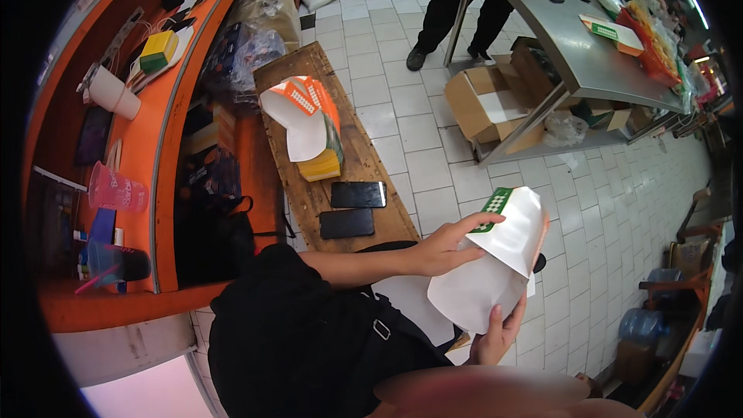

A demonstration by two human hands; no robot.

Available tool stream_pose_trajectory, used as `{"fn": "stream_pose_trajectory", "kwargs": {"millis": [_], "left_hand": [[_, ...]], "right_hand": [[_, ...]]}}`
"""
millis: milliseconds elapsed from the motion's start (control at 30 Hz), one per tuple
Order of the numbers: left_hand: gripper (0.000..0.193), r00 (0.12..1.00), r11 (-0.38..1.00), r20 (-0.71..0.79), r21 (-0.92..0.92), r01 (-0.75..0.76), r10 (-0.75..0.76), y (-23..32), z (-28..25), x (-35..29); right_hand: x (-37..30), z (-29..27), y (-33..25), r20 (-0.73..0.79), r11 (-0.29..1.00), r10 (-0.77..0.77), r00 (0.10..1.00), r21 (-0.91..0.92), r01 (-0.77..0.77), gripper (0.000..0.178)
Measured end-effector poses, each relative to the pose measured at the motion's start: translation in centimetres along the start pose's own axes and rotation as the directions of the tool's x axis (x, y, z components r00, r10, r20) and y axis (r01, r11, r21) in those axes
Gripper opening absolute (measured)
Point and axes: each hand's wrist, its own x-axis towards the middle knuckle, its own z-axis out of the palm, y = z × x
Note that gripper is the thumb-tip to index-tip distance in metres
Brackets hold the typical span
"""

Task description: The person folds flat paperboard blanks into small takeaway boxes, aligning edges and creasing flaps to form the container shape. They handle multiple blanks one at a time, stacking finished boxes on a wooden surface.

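Both hands hold a partly folded paperboard food carton (507, 236), white inside with a green printed panel and an orange edge. My left hand (447, 249) grips its near left side, the index finger stretched along the green panel. At the lower edge my right hand (499, 334) pinches the white flap between thumb and fingers. To the left, a wooden bench (294, 62) bears a stack of similar cartons (306, 128) with orange and green print. Two dark phones (358, 194) lie on the bench nearer to me. A white sheet of card (414, 306) rests across my lap.
An orange counter (166, 101) on the left carries a white tumbler (112, 93) and a pink cup (118, 188). At the far right stands a steel table (557, 23), with an open cardboard box (480, 104) below and a person's legs (457, 8) beside it.
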Motion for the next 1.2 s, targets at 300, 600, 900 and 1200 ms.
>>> {"fn": "stream_pose_trajectory", "kwargs": {"millis": [300, 600, 900, 1200], "left_hand": [[0.07, 0.92, 0.961, -0.349, -0.143, -0.239, 0.177, 0.4, -5.6, -0.1], [0.047, 0.647, 0.873, -0.727, -0.14, -0.468, 0.23, 1.8, -17.1, -5.4], [0.047, 0.705, 0.885, -0.661, -0.132, -0.446, 0.257, -1.2, -15.0, -1.8], [0.047, 0.925, 0.924, 0.076, 0.067, -0.377, 0.372, -0.8, -4.8, 0.4]], "right_hand": [[-1.2, 1.9, -1.3, 0.244, 0.997, 0.012, 0.97, -0.073, 0.006, 0.084], [0.4, 1.0, -1.9, 0.437, 0.991, 0.046, 0.898, 0.094, -0.096, 0.052], [5.9, -6.8, -11.1, -0.169, 0.64, -0.621, 0.765, 0.455, 0.62, 0.049], [2.3, -0.5, -1.8, 0.562, 0.968, -0.075, 0.824, -0.156, 0.195, 0.069]]}}
